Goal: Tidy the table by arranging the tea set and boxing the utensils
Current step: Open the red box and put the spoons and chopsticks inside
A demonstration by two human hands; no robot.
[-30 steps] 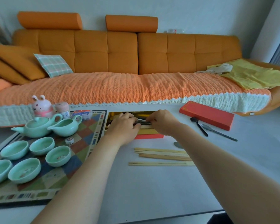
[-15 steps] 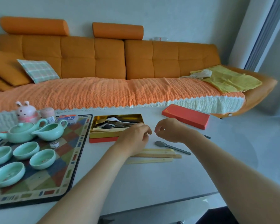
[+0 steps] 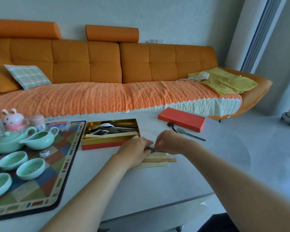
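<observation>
White surface [image 3: 157,190] before the orange sofa [image 3: 104,64]: your left hand [image 3: 135,152] and right hand [image 3: 170,142] have left the gold box [image 3: 107,140] and now meet just right of it, over the loose chopsticks [image 3: 159,160]. Your right fingers [image 3: 158,144] pinch a dark spoon [image 3: 150,149] lying there; whether the left ones grip it I cannot tell. The boxing goes on.

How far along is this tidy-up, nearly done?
About midway. Done: the teapot, pitcher and cups sit on the mat, and the gold box already holds spoons and chopsticks. In hand: the left hand and right hand meet at a dark spoon by the loose chopsticks; the right seems to pinch it. Left: those chopsticks, two spoons by the red lid, still off.
</observation>
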